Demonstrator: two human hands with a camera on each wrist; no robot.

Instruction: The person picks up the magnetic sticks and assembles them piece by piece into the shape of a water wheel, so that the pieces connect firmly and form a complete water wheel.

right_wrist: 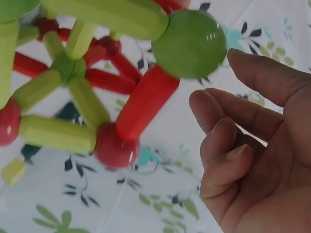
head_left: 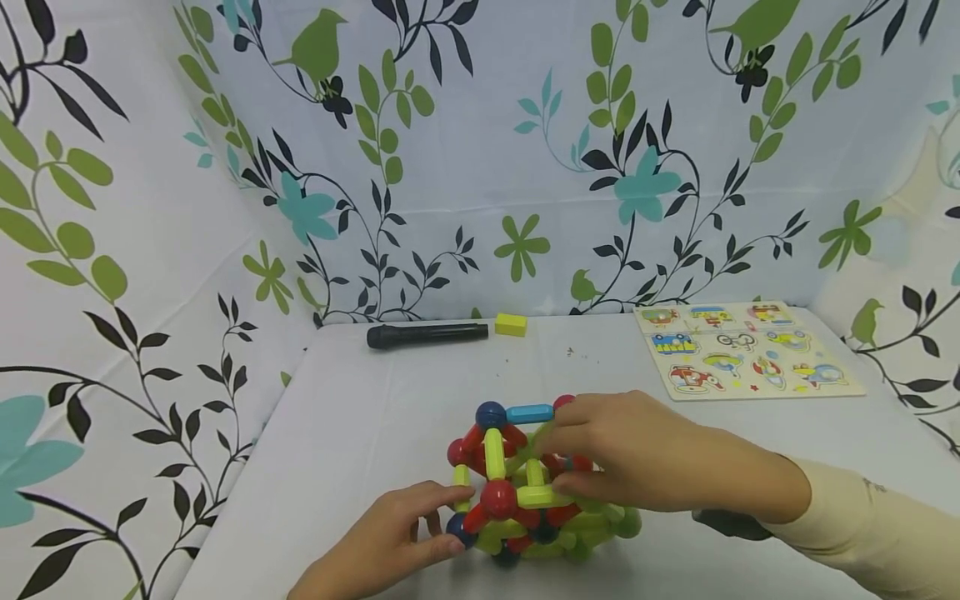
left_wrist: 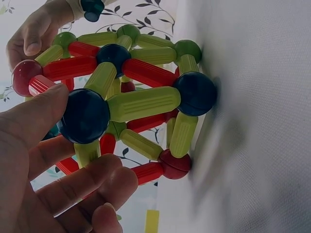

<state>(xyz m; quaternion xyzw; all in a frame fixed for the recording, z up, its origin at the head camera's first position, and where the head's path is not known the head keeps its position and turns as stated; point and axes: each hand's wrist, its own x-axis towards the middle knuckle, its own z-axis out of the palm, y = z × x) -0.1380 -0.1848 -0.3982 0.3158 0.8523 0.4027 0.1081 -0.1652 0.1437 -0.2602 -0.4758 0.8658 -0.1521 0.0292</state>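
A magnetic stick-and-ball structure [head_left: 498, 500] of yellow-green and red rods with red, blue and green balls stands on the white table. My left hand [head_left: 397, 529] holds its left side, the thumb by a blue ball [left_wrist: 83, 116] and the index finger at an upright yellow-green rod [head_left: 462, 483]. From the right, my right hand [head_left: 622, 450] reaches over the structure. Its thumb tip is right at a green ball [right_wrist: 189, 43], while the other fingers are loosely bent with nothing between them. A light blue rod [head_left: 529, 414] lies across the top, joined to another blue ball [head_left: 491, 415].
Toward the back of the table lie a black microphone [head_left: 427, 334] and a small yellow block [head_left: 511, 324]. A wooden picture puzzle board [head_left: 738, 400] lies at the back right. Leaf-patterned cloth [head_left: 480, 167] hangs behind and along the sides.
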